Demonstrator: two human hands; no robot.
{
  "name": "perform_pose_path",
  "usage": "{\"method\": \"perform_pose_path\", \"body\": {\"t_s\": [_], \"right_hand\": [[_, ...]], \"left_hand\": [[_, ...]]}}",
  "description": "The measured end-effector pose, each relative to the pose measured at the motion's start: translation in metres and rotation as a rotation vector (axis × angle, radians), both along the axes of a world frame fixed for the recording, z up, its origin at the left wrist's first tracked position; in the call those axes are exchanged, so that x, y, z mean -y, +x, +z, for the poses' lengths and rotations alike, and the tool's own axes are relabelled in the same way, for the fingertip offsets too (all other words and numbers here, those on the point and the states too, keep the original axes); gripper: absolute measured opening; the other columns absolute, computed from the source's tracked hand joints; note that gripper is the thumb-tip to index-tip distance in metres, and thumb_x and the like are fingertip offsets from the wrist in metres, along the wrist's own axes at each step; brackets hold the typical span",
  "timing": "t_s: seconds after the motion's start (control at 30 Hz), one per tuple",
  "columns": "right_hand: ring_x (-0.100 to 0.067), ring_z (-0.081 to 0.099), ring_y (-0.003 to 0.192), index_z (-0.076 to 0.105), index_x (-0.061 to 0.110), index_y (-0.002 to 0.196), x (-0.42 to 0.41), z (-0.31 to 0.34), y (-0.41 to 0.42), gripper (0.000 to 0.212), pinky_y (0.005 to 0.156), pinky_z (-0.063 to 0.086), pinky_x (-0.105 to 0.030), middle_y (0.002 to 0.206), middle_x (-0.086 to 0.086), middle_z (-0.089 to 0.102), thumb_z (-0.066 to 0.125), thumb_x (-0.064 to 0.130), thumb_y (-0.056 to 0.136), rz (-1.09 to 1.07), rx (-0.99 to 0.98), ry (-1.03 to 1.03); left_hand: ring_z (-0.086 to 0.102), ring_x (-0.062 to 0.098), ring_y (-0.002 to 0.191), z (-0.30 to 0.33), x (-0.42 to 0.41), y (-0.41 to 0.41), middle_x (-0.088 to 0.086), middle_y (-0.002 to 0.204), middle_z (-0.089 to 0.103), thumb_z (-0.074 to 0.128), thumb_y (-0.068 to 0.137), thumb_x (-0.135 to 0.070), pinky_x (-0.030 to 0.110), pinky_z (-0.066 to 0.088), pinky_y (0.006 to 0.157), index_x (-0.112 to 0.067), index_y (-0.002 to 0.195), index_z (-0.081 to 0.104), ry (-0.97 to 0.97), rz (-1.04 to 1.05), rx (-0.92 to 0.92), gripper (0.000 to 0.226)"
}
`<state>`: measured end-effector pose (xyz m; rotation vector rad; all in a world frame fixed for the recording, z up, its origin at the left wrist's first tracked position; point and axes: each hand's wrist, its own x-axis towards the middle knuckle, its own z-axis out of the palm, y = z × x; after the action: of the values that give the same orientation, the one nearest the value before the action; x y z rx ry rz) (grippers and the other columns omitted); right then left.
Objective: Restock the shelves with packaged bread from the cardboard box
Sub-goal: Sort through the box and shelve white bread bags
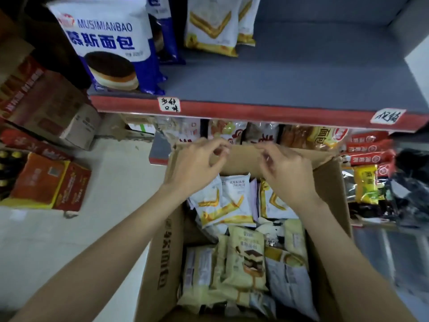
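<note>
An open cardboard box [162, 247] stands on the floor below me, filled with several packaged breads. White and yellow packs [224, 205] lie at its far end, cream tiramisu packs [247, 259] nearer me. My left hand [197, 166] and my right hand [286, 170] hover over the box's far flap [239, 163], fingers curled and apart, holding nothing. The grey shelf [290, 80] with a red front edge carries blue and white mousse bread bags [109, 43] and white and yellow packs [211, 24] at its left.
A lower shelf behind the box holds several bread packs [313, 137] and red packs [369, 149]. Cartons [46, 108] and a red and yellow case [50, 182] stand on the pale floor at left. Handwritten labels [169, 104] are stuck on the shelf edge.
</note>
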<state>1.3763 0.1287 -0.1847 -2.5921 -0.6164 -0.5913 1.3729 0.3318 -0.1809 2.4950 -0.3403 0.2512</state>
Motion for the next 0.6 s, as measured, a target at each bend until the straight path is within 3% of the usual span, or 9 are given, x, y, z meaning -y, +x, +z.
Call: {"method": "perform_pose_path", "body": {"t_s": [0.1,0.17,0.27,0.37,0.43,0.5,0.6], "right_hand": [[-0.025,0.064,0.063,0.064,0.014,0.109,0.013,-0.056,-0.020,0.025,0.040,0.030,-0.022,0.080,-0.005,0.067,0.055,0.019,0.087,-0.048,-0.356,-0.111],[-0.030,0.063,0.091,0.058,0.014,0.119,0.019,-0.098,-0.029,0.029,0.057,0.042,-0.032,0.105,-0.009,0.064,0.054,0.023,0.092,-0.120,-0.629,-0.124],[-0.031,0.054,0.111,0.044,0.012,0.135,0.016,-0.146,-0.037,0.044,0.082,0.045,-0.037,0.126,-0.012,0.054,0.050,0.029,0.095,-0.167,-0.920,-0.095],[-0.033,0.044,0.123,0.023,0.013,0.147,-0.001,-0.178,-0.041,0.059,0.095,0.043,-0.043,0.141,-0.015,0.040,0.049,0.032,0.097,-0.165,-1.029,-0.080],[-0.033,0.041,0.128,0.014,0.012,0.149,-0.014,-0.195,-0.039,0.066,0.096,0.043,-0.044,0.145,-0.015,0.035,0.048,0.035,0.097,-0.237,-1.020,-0.066],[-0.033,0.044,0.125,0.009,0.009,0.149,-0.026,-0.207,-0.035,0.072,0.092,0.044,-0.042,0.145,-0.016,0.035,0.046,0.038,0.096,-0.333,-1.037,-0.047],[-0.035,0.041,0.126,0.008,0.004,0.148,-0.038,-0.222,-0.031,0.077,0.094,0.041,-0.041,0.142,-0.020,0.036,0.048,0.041,0.094,-0.440,-1.097,-0.009]], "left_hand": [[0.063,0.015,0.097,-0.061,-0.011,-0.021,-0.004,0.106,0.068,0.056,0.092,-0.026,0.034,0.051,0.076,-0.021,0.116,0.062,0.029,0.043,-0.293,0.025],[0.051,0.025,0.117,-0.101,-0.019,-0.023,0.006,0.126,0.055,0.059,0.089,-0.025,0.035,0.044,0.088,-0.019,0.132,0.049,0.087,0.121,-0.518,0.044],[0.043,0.034,0.122,-0.149,-0.028,-0.019,0.015,0.135,0.042,0.064,0.086,-0.031,0.038,0.039,0.093,-0.018,0.145,0.030,0.111,0.286,-0.744,0.069],[0.042,0.031,0.124,-0.186,-0.031,-0.028,0.011,0.139,0.039,0.062,0.082,-0.042,0.039,0.040,0.097,-0.023,0.148,0.020,0.113,0.401,-0.809,0.081],[0.045,0.033,0.124,-0.203,-0.029,-0.040,0.010,0.140,0.041,0.059,0.078,-0.051,0.043,0.041,0.100,-0.018,0.148,0.014,0.057,0.471,-0.865,0.090],[0.048,0.039,0.120,-0.214,-0.024,-0.051,0.015,0.136,0.045,0.060,0.081,-0.053,0.048,0.042,0.097,-0.014,0.148,0.004,0.036,0.539,-0.916,0.095],[0.047,0.042,0.117,-0.219,-0.011,-0.057,0.019,0.136,0.037,0.060,0.086,-0.047,0.043,0.041,0.093,-0.019,0.149,-0.003,-0.027,0.612,-0.922,0.094]]}}
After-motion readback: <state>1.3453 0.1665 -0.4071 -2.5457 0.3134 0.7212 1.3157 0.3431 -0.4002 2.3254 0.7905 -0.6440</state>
